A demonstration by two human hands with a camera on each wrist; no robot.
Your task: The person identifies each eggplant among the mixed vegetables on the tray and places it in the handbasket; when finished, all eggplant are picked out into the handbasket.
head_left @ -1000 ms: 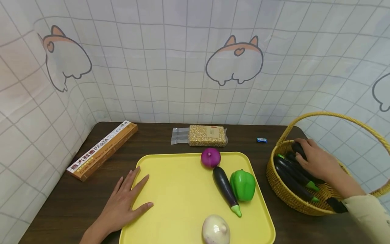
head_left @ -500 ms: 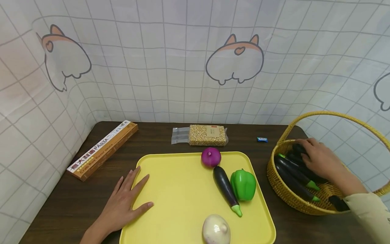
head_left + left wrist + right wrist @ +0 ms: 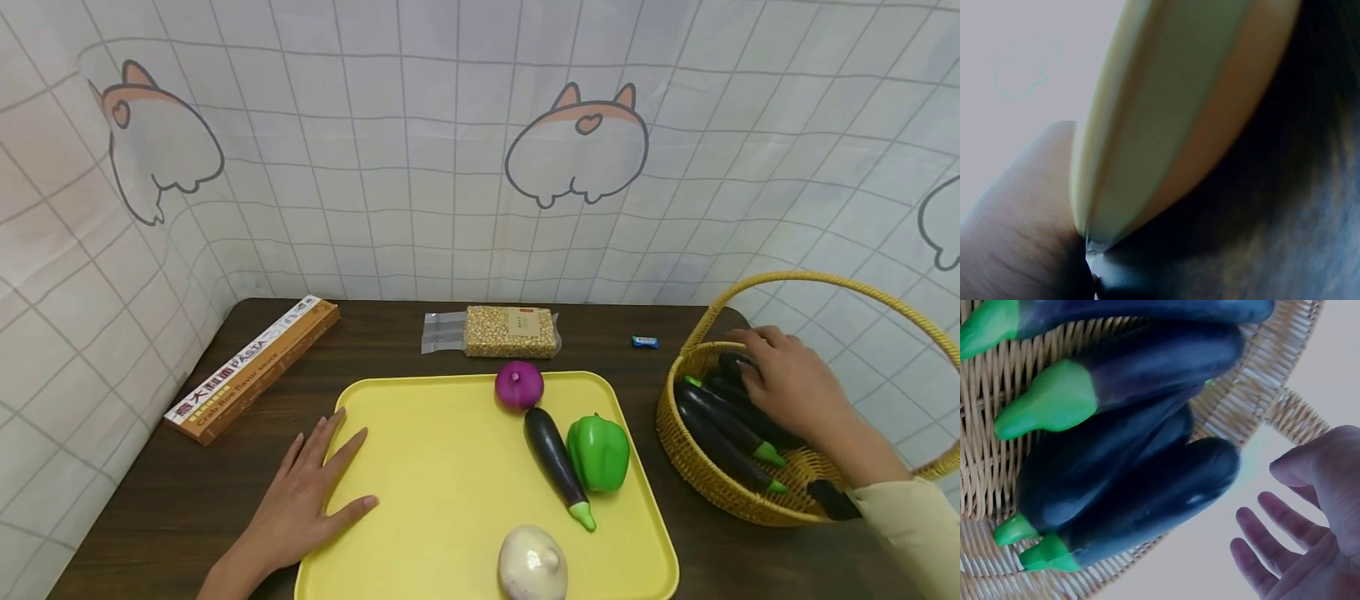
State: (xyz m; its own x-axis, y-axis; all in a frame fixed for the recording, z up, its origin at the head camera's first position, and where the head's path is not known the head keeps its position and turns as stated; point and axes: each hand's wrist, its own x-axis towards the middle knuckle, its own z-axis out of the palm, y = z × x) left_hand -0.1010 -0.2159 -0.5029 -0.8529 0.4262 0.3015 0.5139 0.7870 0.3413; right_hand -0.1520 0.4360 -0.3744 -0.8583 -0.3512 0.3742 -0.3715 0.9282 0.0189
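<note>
My left hand rests with spread fingers on the left rim of a yellow tray. In the left wrist view the tray's edge looms large and blurred beside the hand. On the tray are a purple onion, an eggplant, a green bell pepper and a whitish round vegetable. Over the wicker basket at right hovers my right hand. Its fingers are loosely parted and hold nothing, just off the end of an eggplant. Several eggplants lie in the basket.
A pasta box lies at the left. Behind the tray are a vacuum pack of yellow grain and a small blue wrapped item. The basket's tall handle arches over its opening. A grid-patterned sheet hangs behind the table.
My right hand has let go of the eggplant at the basket's far side and lifted slightly away from it. The left hand and the things on the tray stay put.
</note>
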